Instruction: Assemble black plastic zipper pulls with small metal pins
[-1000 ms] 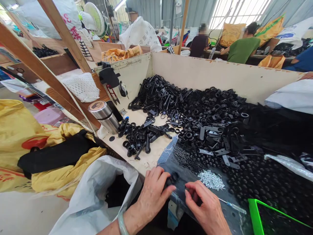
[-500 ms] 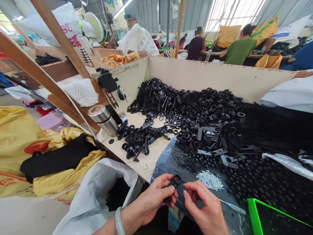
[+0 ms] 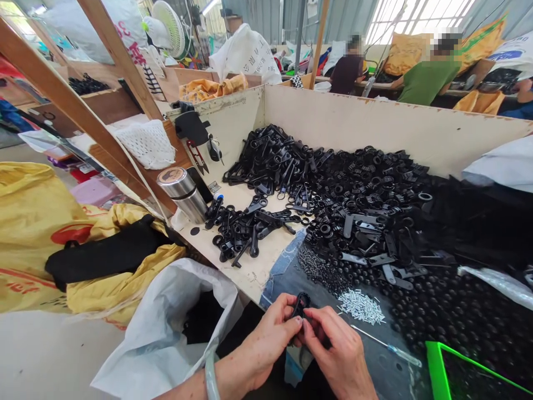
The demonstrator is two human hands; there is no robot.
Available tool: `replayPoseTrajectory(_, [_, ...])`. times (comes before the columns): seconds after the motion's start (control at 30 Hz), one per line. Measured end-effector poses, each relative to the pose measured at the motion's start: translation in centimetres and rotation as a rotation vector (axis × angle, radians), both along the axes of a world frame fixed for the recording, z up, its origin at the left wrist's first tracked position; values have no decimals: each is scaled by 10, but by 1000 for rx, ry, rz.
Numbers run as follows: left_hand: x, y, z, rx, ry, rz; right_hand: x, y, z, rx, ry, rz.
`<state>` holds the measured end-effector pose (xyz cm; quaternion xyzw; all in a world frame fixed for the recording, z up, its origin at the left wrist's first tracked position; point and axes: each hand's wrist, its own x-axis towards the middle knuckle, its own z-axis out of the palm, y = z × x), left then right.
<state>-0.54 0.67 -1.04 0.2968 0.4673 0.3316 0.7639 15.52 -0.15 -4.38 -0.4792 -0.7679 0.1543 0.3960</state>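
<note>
Near the table's front edge, my left hand [image 3: 272, 332] is closed around a black plastic part with a ring-shaped end [image 3: 303, 301]. My right hand [image 3: 333, 344] meets it from the right, thumb and forefinger pinched against the part; whatever small piece sits between those fingertips is hidden. Just beyond my right hand lie a heap of short silvery pins [image 3: 361, 306] and a screwdriver [image 3: 387, 345] with a clear handle. A pile of tiny dark pieces [image 3: 318, 269] is spread on the dark cloth behind the pins.
Large heaps of black plastic parts [image 3: 358, 183] fill the table's back, with a smaller pile [image 3: 250, 228] at left. A steel flask [image 3: 183, 194] stands on the left edge. A green-rimmed tray [image 3: 437, 369] is at right, an open white sack [image 3: 166, 322] at lower left. Two people [image 3: 431, 75] sit beyond.
My right hand has moved left, from apart to touching the black part in my left hand. The view has shifted slightly, and the screwdriver shows more fully.
</note>
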Motion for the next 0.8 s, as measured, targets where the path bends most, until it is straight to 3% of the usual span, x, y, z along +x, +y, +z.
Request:
replayPoseTrajectory(0.1, [0,0,-1,4,4,7,0,-1,-3,38,-30,3])
replayPoseTrajectory(0.33, [5,-3,-22,54,66,-5,2,-8,-11,95,-95,17])
replayPoseTrajectory(0.57, [3,-2,-23,39,97,-32,4,-8,-14,145,-141,70])
replayPoseTrajectory(0.8, [4,-7,-38,87,166,-47,6,-8,-14,191,-214,81])
